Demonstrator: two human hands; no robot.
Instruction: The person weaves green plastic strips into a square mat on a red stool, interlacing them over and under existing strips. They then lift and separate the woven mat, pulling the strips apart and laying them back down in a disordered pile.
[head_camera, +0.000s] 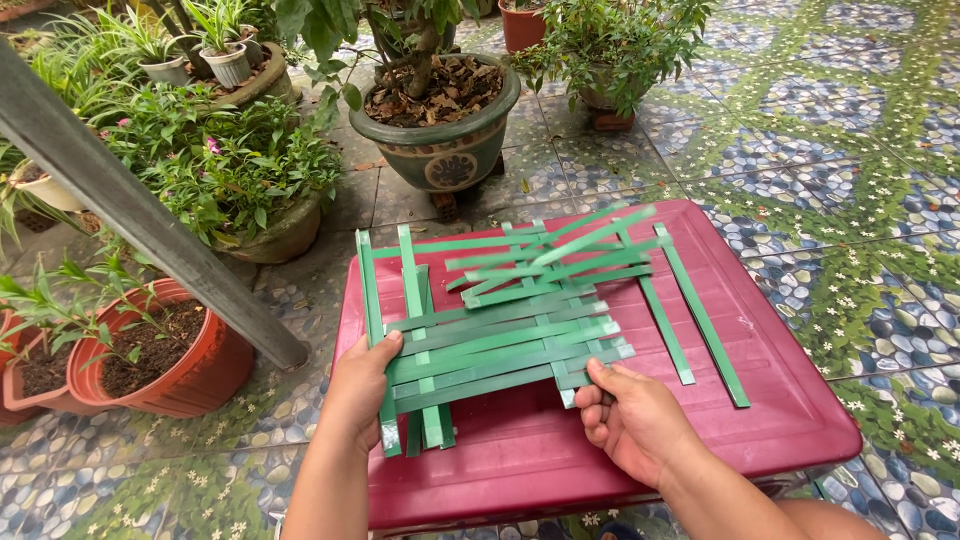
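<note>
hands (500, 400) flanking green strips (500, 340) (touching)
</note>
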